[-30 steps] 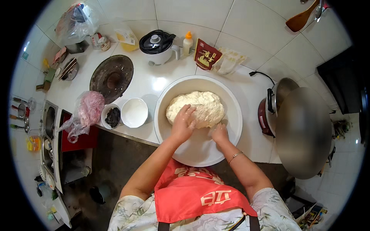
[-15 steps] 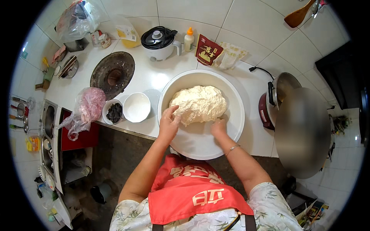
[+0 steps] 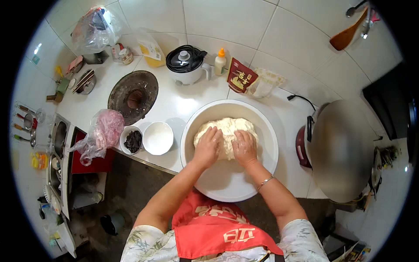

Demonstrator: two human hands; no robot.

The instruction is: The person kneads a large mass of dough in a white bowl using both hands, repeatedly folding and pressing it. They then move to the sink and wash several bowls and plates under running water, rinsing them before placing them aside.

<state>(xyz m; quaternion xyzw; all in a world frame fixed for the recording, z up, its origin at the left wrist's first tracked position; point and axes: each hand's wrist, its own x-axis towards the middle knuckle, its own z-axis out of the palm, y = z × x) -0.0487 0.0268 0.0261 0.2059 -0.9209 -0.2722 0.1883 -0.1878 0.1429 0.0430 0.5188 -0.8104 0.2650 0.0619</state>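
A big pale lump of soft, uneven dough (image 3: 228, 125) sits toward the far side of a wide white basin (image 3: 223, 182). My left hand (image 3: 208, 146) lies on the dough's near left part, fingers stretched forward over its top. Beside it, my right hand (image 3: 245, 147) rests on the right part with its fingers extended and slightly bent. Both palms face down, and a strip of dough shows between them. The fingertips touch the dough's upper surface. A bracelet is on my right wrist.
Left of the basin stand a white bowl (image 3: 158, 138), a bowl of dark pieces (image 3: 132, 140) and a plastic bag of pink meat (image 3: 106, 129). Behind are an electric pot (image 3: 186, 65), a squeeze bottle (image 3: 220, 62) and a red packet (image 3: 241, 76). A dark red cooker (image 3: 303, 147) stands right.
Both hands have moved from the dough's near left and right edges onto its top, closer together. The whole view has shifted, so the basin appears lower in the picture.
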